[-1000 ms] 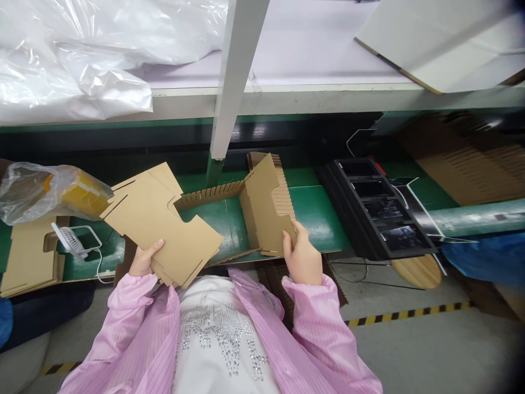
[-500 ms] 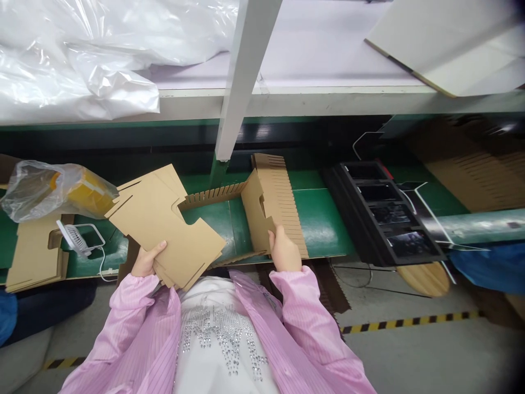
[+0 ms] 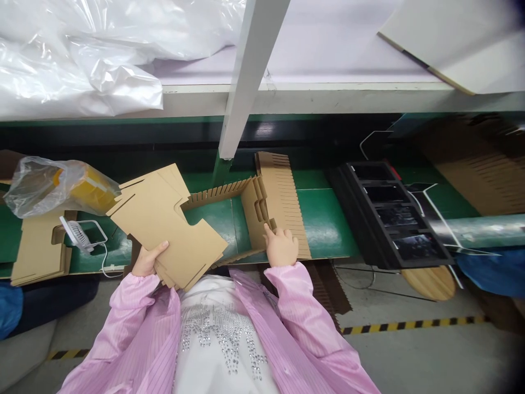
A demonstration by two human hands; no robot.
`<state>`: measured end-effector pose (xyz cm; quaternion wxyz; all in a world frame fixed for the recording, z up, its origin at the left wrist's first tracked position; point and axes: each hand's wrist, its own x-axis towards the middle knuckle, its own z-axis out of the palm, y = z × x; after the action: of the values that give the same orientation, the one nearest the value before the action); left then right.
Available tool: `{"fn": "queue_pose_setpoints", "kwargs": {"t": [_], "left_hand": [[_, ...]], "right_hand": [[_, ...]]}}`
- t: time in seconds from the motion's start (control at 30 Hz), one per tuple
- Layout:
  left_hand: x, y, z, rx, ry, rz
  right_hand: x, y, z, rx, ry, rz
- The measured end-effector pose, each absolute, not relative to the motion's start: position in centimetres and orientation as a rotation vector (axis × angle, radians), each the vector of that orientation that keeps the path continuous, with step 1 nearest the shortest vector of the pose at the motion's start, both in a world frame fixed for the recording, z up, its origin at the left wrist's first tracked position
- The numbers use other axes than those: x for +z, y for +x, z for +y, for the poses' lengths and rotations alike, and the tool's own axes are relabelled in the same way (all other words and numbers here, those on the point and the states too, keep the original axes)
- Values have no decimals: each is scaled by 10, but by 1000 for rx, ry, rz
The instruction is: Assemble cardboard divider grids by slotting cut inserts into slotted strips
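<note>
Steadying the upright cardboard pieces (image 3: pixel 249 210): they stand close together on edge at the right end of two slotted strips, their cut-outs facing right; a light, even touch near the edge should suit them best, since a sideways push could tilt them or bend the thin board.
Right hand (image 3: pixel 282 249): index finger stretched out to the near end of the upright pieces, the others loosely bent; I cannot tell whether finger and thumb pinch any board.
Slotted strips: the far strip (image 3: pixel 217 194) and the near strip (image 3: pixel 241 255) run left from the upright pieces; each board edge likely sits well only if it lines up with a slot at both ends, so both ends deserve a look.
Left hand (image 3: pixel 148 260): gripping a fanned bunch of notched sheets (image 3: pixel 164 213) by the lower edge, thumb on top; squaring the fan would probably make one sheet easier to part from the rest.
Slotted stack (image 3: pixel 287 202): lying just right of the upright pieces, close to the right hand.
Green bench (image 3: pixel 324 216): under the strips and the slotted stack.
Farther out: black case (image 3: pixel 379 213) to the right; white fan (image 3: pixel 76 234) and flat cardboard pile (image 3: pixel 36 249) to the left.
</note>
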<state>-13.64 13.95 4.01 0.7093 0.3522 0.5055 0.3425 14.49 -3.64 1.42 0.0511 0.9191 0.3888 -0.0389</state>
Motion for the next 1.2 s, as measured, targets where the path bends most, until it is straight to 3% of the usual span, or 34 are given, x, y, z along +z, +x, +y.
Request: {"fn": "queue_pose_setpoints", "kwargs": {"t": [0.27, 0.4, 0.47, 0.6, 0.8, 1.03, 1.13, 1.2], "left_hand": [[45, -120, 132, 706, 878, 1019], [45, -112, 122, 618, 896, 926], [46, -111, 118, 593, 887, 912], [46, -114, 116, 549, 867, 898], [40, -117, 118, 555, 821, 938], [30, -108, 114, 476, 771, 869], [22, -111, 118, 526, 741, 921], [15, -117, 123, 547, 738, 957]], "right_hand": [[44, 126, -24, -161, 2956, 1357], [59, 100, -14, -1029, 3098, 1836], [58, 94, -13, -1437, 3115, 1779], [48, 103, -23, -1843, 3346, 1488], [47, 127, -57, -1818, 3665, 1076], [44, 98, -55, -2251, 3515, 998], [37, 105, -60, -2136, 3594, 1013], [31, 124, -71, -1742, 3757, 1056]]}}
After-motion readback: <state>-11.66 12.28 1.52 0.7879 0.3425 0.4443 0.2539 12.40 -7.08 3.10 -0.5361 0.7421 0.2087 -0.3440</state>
